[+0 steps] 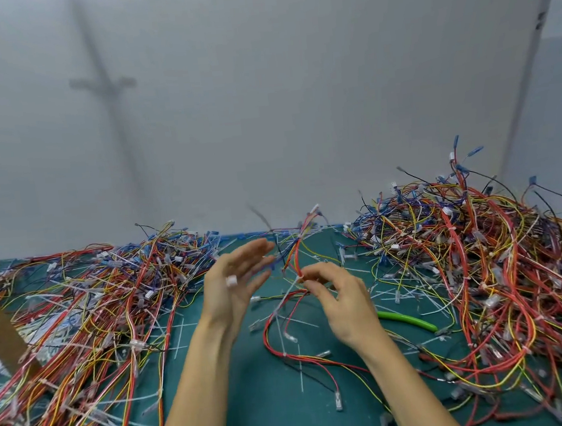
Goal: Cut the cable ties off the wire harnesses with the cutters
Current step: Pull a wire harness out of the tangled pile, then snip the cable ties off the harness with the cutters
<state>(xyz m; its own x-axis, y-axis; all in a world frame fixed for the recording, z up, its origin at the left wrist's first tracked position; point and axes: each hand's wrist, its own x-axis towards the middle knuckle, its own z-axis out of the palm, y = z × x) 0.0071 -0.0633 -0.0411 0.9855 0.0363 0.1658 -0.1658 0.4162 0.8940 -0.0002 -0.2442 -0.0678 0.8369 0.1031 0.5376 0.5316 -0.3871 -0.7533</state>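
Left of the held harness [296, 256], a heap of wire harnesses [94, 316] sprawls over the green mat [257, 404]. Nearer it is the left hand [235, 286], released, fingers straight, palm turned toward the harness. A small white connector [232, 280] shows against the palm; I cannot tell whether it touches. The harness stands roughly upright, red wires rising above and looping below the right hand [341, 299], whose fingertips pinch it at what looks like a white cable tie [300, 277]. Right of the harness, just past that hand, the green-handled cutters [407, 319] lie slanting down to the right. I judge the right hand nearer to them. Farther right is a second heap [483, 262]. No writing is legible.
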